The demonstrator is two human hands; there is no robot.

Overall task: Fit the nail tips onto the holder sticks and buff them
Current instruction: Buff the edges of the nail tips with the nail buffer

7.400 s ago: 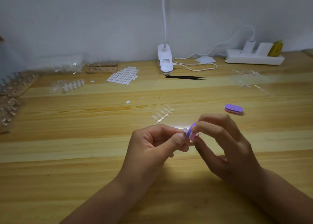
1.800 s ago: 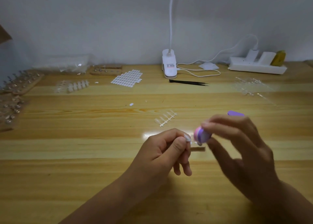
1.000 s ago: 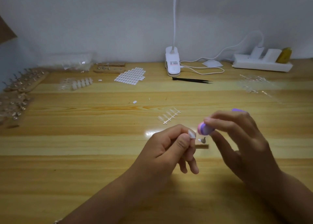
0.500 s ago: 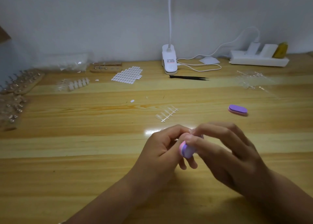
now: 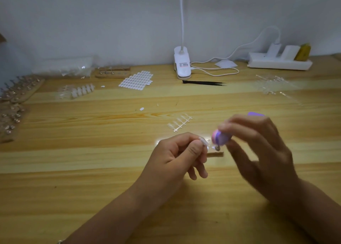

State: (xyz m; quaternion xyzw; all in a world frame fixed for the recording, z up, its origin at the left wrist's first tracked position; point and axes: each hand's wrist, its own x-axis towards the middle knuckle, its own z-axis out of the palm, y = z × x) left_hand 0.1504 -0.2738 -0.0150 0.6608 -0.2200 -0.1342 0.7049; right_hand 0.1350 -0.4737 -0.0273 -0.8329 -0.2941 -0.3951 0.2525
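We see a white clip lamp [image 5: 182,62] top centre, black tweezers [image 5: 203,82] just below it, and a power strip [image 5: 278,63] upper right.

Bare left hand [image 5: 175,158] and right hand [image 5: 262,151], forearms uncovered, thin silvery bracelet [image 5: 59,241] at left wrist

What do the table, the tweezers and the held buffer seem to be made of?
Table: wood, by its grain and plank lines, with a glossy varnish that reflects light. Tweezers: probably metal with a matte black coating; thin, pointed. Buffer: likely foam with gritty faces, judging by its pink and purple layers; blurred, so uncertain.
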